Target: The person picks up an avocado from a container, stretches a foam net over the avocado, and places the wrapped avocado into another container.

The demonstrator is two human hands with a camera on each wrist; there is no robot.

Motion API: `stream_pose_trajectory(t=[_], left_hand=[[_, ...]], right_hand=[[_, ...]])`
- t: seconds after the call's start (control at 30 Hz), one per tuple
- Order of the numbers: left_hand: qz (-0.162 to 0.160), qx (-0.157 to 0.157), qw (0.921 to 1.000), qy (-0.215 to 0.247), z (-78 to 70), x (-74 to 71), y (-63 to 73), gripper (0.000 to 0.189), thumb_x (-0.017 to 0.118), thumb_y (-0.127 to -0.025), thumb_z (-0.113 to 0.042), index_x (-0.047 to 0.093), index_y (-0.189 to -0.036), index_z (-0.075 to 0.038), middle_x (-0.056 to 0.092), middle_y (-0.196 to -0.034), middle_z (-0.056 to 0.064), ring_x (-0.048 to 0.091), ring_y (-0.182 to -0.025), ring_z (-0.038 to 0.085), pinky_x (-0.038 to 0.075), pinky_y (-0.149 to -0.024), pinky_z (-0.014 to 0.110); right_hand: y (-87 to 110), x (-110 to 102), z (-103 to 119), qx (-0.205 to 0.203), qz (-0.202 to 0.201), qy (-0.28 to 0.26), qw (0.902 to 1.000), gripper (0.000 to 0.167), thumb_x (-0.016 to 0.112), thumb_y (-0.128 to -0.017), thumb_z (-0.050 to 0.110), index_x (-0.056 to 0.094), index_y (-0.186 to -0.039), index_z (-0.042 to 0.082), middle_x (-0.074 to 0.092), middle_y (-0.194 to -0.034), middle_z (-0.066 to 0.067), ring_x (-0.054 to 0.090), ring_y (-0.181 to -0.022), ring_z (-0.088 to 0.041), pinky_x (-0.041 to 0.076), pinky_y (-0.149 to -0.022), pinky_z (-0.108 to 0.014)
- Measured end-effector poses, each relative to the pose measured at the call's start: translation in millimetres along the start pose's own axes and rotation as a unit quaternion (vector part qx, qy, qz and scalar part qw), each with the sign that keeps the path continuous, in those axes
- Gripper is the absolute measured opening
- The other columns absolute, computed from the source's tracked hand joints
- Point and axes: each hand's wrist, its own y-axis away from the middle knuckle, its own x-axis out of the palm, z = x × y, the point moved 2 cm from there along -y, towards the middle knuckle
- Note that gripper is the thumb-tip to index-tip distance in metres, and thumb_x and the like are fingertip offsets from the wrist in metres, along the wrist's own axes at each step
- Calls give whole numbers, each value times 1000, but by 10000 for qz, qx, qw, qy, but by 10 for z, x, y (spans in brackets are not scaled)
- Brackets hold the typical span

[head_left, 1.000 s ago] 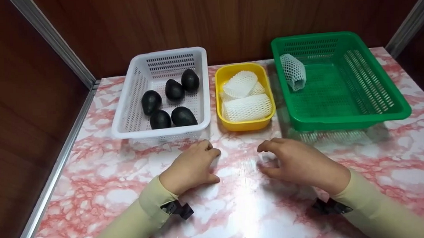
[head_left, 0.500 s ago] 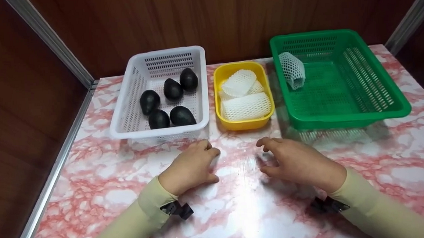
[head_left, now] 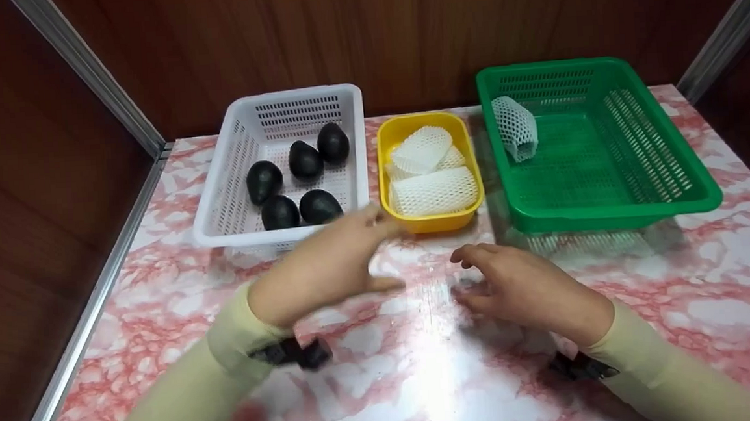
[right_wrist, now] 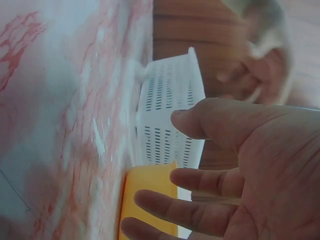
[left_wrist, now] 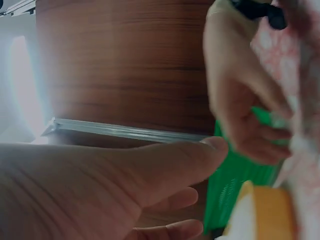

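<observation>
"How was the left hand (head_left: 326, 262)?"
"It was near the yellow box (head_left: 438, 224), its fingers spread."
"And the right hand (head_left: 529, 285)?"
"Its fingers were loosely bent, apart from the thumb."
"And the dark fruits (head_left: 264, 182)?"
"Five lay in the white basket (head_left: 230, 239), and white nets (head_left: 436, 192) in the box."

Under left hand (head_left: 326, 265) and right hand (head_left: 529, 285), pink-and-white marbled tabletop (head_left: 707, 314); beyond both, wood-grain back panel (head_left: 416, 32). Outward of the left, metal strip (head_left: 98, 305); past that, dark side panel (head_left: 30, 218).
</observation>
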Motion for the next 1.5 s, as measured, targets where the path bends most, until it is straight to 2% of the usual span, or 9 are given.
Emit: stream_pose_trajectory(t=[0.13, 0.3, 0.43, 0.53, 0.7, 0.87, 1.17, 1.37, 1.5], left_hand=[[-31, -270, 9996, 4, 124, -333, -244, 61, 87, -94, -36, 66, -146, -15, 66, -144, 6, 65, -131, 25, 56, -114, 43], [-22, -866, 9958, 306, 485, -715, -634, 57, 80, -100, -37, 64, -150, -16, 67, -148, 7, 64, -126, 26, 56, -111, 45], [104, -1670, 9846, 513, 811, -942, -937, 62, 74, -103, -41, 56, -159, -20, 60, -160, 8, 62, -135, 27, 53, -119, 47], [122, -2134, 9757, 492, 1067, -1019, -1149, 69, 72, -103, -42, 49, -165, -23, 51, -169, 7, 55, -147, 28, 46, -128, 48], [260, -2606, 9645, 344, 1501, -930, -1424, 80, 76, -100, -38, 39, -171, -26, 42, -176, 6, 47, -154, 29, 39, -132, 52], [735, -2552, 9640, 140, 1748, -685, -1602, 92, 81, -97, -32, 31, -174, -29, 39, -178, 8, 41, -160, 30, 31, -135, 56], [1049, -2781, 9548, 7, 1809, -405, -1719, 97, 87, -92, -29, 33, -173, -33, 37, -175, 14, 41, -148, 34, 34, -133, 61], [927, -2810, 9552, 39, 1855, -302, -1755, 84, 87, -93, -21, 46, -166, -22, 53, -165, 11, 53, -137, 30, 43, -128, 55], [769, -2673, 9605, -42, 1886, -268, -1805, 72, 87, -93, -14, 55, -158, -14, 62, -155, 12, 58, -129, 30, 51, -122, 51]], right_hand=[[26, -16, 20, 9, -28, 62, 10000, 42, 79, -100, 30, 69, -134, 9, 79, -121, -14, 79, -104, -30, 65, -90, -52], [58, -21, 55, -124, -82, 264, 9995, 40, 79, -98, 28, 69, -133, 10, 80, -117, -11, 78, -103, -28, 65, -85, -50], [82, -17, 61, -230, -144, 392, 9989, 38, 80, -97, 26, 70, -131, 11, 80, -115, -10, 79, -100, -27, 65, -82, -48], [104, -14, 55, -228, -135, 387, 9989, 37, 80, -97, 25, 71, -130, 10, 80, -116, -10, 78, -99, -27, 65, -82, -48], [134, -1, 47, -215, -69, 332, 9992, 37, 81, -97, 25, 71, -129, 10, 80, -117, -9, 78, -97, -25, 65, -81, -47], [137, 6, 52, -362, -87, 445, 9983, 39, 83, -94, 24, 71, -128, 11, 79, -116, -8, 75, -89, -22, 63, -76, -44], [117, -38, 85, -488, -15, 527, 9974, 40, 85, -92, 25, 72, -128, 11, 78, -116, -6, 68, -82, -15, 61, -74, -41], [113, -62, 98, -506, 41, 558, 9972, 42, 85, -93, 28, 71, -129, 11, 77, -113, -7, 63, -79, -11, 60, -73, -38], [119, -70, 101, -461, 60, 534, 9975, 40, 83, -94, 28, 72, -129, 12, 76, -113, -7, 61, -78, -10, 60, -72, -37]])
